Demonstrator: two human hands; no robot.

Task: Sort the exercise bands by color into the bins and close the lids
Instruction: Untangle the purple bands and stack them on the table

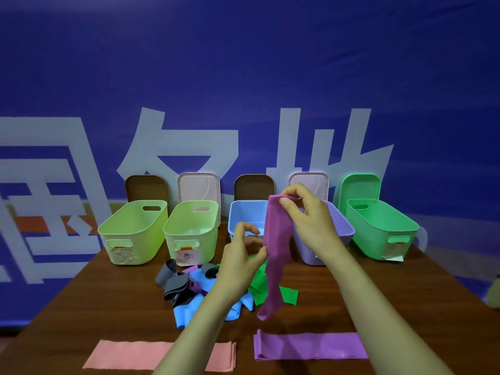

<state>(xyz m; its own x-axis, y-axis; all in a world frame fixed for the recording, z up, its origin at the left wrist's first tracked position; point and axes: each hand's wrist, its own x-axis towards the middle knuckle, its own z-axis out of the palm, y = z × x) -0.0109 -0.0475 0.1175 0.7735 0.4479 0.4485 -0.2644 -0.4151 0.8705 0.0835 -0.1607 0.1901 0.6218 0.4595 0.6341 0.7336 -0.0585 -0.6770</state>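
My right hand (308, 220) pinches the top end of a purple exercise band (276, 253) and holds it up so it hangs over the table. My left hand (243, 255) grips the same band's left edge at mid-height. Below lies a tangled pile of grey, blue, purple and green bands (205, 288). A flat pink band (130, 354) and a flat purple band (311, 346) lie near the front edge. Behind stand several open bins: two yellow-green (130, 234) (189, 231), a blue bin (240, 217), a lilac bin (343, 228) and a green bin (384, 228).
The lids (198, 188) stand upright behind the bins, leaning on a blue banner wall. The brown table (94, 307) ends close to the left and right of the bin row. Paper labels hang on the bins' front handles.
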